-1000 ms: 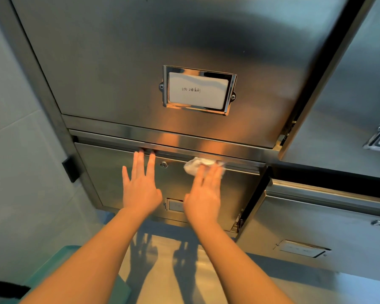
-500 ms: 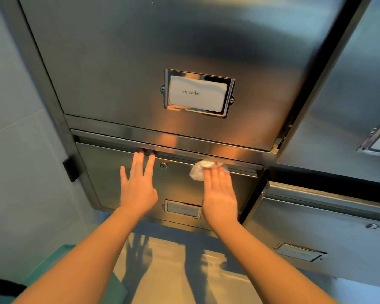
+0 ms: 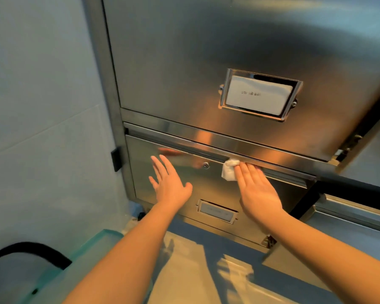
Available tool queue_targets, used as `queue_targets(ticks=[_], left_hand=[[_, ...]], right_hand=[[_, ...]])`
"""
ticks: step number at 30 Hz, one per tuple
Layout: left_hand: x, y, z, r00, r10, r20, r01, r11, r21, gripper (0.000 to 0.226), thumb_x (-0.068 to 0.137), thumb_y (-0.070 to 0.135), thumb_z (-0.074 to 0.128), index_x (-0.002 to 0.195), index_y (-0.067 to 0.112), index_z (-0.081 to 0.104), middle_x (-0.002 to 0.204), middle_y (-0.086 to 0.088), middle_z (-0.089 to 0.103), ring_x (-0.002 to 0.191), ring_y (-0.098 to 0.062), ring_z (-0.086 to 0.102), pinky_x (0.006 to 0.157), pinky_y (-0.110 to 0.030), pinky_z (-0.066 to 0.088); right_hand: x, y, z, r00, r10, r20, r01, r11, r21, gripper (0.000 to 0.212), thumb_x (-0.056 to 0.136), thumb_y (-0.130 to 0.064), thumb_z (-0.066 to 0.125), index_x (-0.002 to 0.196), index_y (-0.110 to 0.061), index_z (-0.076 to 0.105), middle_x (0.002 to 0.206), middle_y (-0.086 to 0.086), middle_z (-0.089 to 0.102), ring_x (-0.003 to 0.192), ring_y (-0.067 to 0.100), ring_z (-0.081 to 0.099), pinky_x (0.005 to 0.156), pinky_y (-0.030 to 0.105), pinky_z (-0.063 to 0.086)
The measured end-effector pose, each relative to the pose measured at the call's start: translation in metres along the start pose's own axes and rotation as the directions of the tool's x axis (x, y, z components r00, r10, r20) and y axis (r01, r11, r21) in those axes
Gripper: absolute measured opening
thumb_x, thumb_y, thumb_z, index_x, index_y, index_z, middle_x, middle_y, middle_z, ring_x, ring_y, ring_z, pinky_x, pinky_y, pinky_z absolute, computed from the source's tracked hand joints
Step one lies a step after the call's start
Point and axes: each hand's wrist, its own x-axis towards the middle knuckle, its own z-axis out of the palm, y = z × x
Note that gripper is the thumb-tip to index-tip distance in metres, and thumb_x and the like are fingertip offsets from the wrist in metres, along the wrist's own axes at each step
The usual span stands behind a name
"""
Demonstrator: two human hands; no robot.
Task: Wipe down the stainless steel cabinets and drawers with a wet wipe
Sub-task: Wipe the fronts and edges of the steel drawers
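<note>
My right hand (image 3: 258, 190) lies flat, fingers straight, pressing the crumpled white wet wipe (image 3: 229, 170) against the brushed stainless steel lower drawer front (image 3: 145, 172), right under the bright folded steel lip (image 3: 184, 142) that runs along its top edge. The wipe peeks out at about ten o'clock from my fingertips, just to the three o'clock side of the small round keyhole lock (image 3: 205, 165). My left hand (image 3: 170, 183) is open too, fingers spread and blurred, at nine o'clock from the lock; I cannot tell whether it touches the steel or hovers off it. Because I hold the wipe only by flat pressure, I reckon it could roll out from under my fingers if I drag it towards the lock or catch it on the lip. At six o'clock from the lock, the chrome label holder (image 3: 216, 211) could snag it likewise on a downward pass.
</note>
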Motion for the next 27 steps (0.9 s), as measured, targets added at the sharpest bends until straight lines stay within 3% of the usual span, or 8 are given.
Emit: queue_targets(ticks=[3, 6, 10, 14, 17, 20, 23, 27], left_hand=[[0.021, 0.000, 0.000, 1.000, -0.002, 0.001, 0.002, 1.000, -0.022, 0.137, 0.075, 0.062, 0.072, 0.147, 0.002, -0.028, 0.155, -0.021, -0.032, 0.148, -0.032, -0.020, 0.118, -0.054, -0.002], [0.032, -0.002, 0.008, 1.000, 0.005, -0.015, -0.005, 0.999, -0.035, 0.146, 0.069, 0.061, 0.078, 0.144, -0.001, -0.031, 0.153, -0.022, -0.035, 0.146, -0.033, -0.026, 0.118, -0.050, -0.007], [0.037, -0.014, 0.021, 0.999, 0.044, -0.025, -0.042, 0.997, 0.071, 0.120, 0.086, 0.051, 0.061, 0.147, 0.006, -0.031, 0.146, -0.022, -0.045, 0.142, -0.032, -0.033, 0.116, -0.053, -0.014], [0.039, -0.018, 0.030, 0.996, 0.088, 0.008, -0.088, 0.976, 0.199, 0.088, 0.096, 0.046, 0.039, 0.154, 0.011, -0.017, 0.160, -0.022, -0.018, 0.148, -0.039, -0.018, 0.116, -0.060, -0.013], [0.040, -0.017, 0.030, 0.997, 0.053, -0.063, -0.052, 0.998, 0.022, 0.122, 0.087, 0.050, 0.062, 0.141, 0.011, -0.041, 0.143, -0.018, -0.051, 0.140, -0.032, -0.038, 0.116, -0.051, -0.015], [0.038, -0.019, 0.032, 0.992, 0.056, -0.112, -0.057, 0.998, -0.005, 0.145, 0.074, 0.059, 0.074, 0.133, 0.010, -0.049, 0.144, -0.015, -0.050, 0.143, -0.029, -0.033, 0.116, -0.047, -0.014], [0.039, -0.023, 0.036, 0.988, 0.068, -0.140, -0.068, 0.998, 0.005, 0.147, 0.073, 0.060, 0.075, 0.134, 0.009, -0.048, 0.145, -0.014, -0.049, 0.144, -0.029, -0.030, 0.117, -0.047, -0.013], [0.042, -0.024, 0.036, 0.990, 0.070, -0.125, -0.070, 0.998, 0.008, 0.139, 0.077, 0.066, 0.065, 0.134, 0.011, -0.049, 0.145, -0.014, -0.051, 0.142, -0.028, -0.036, 0.116, -0.045, -0.017]], right_hand=[[0.029, -0.027, -0.016, 0.992, -0.129, -0.016, 0.129, 0.991, 0.037, 0.082, 0.095, -0.018, 0.054, 0.155, -0.014, -0.002, 0.164, 0.007, 0.005, 0.150, 0.025, 0.005, 0.118, 0.039, -0.001], [0.066, -0.065, -0.034, 0.965, -0.257, -0.048, 0.260, 0.964, 0.057, 0.081, 0.096, -0.023, 0.055, 0.155, -0.013, 0.001, 0.163, 0.007, 0.008, 0.149, 0.025, 0.010, 0.120, 0.038, 0.010], [0.112, -0.116, -0.056, 0.928, -0.367, -0.060, 0.369, 0.929, 0.029, 0.072, 0.101, -0.030, 0.041, 0.155, -0.010, -0.004, 0.164, 0.006, -0.001, 0.149, 0.022, 0.007, 0.118, 0.036, 0.018], [0.126, -0.132, -0.066, 0.910, -0.411, -0.053, 0.414, 0.908, 0.064, 0.066, 0.103, -0.031, 0.029, 0.155, -0.010, -0.005, 0.164, 0.006, -0.003, 0.150, 0.021, 0.003, 0.121, 0.035, 0.011], [0.096, -0.100, -0.057, 0.924, -0.382, -0.026, 0.383, 0.923, 0.046, 0.069, 0.102, -0.030, 0.033, 0.155, -0.011, -0.007, 0.164, 0.007, -0.002, 0.150, 0.022, 0.004, 0.120, 0.036, 0.012], [0.054, -0.055, -0.037, 0.963, -0.266, 0.034, 0.264, 0.963, 0.052, 0.073, 0.100, -0.022, 0.034, 0.148, -0.017, -0.020, 0.163, 0.004, -0.007, 0.150, 0.020, -0.001, 0.119, 0.033, 0.004], [0.041, -0.040, -0.031, 0.973, -0.221, 0.070, 0.217, 0.975, 0.054, 0.074, 0.099, -0.019, 0.033, 0.137, -0.020, -0.031, 0.162, 0.002, -0.011, 0.150, 0.019, -0.003, 0.117, 0.032, 0.002], [0.073, -0.077, -0.043, 0.946, -0.321, 0.037, 0.319, 0.947, 0.042, 0.072, 0.102, -0.025, 0.034, 0.150, -0.013, -0.018, 0.163, 0.007, -0.007, 0.150, 0.022, 0.000, 0.118, 0.033, 0.003]])
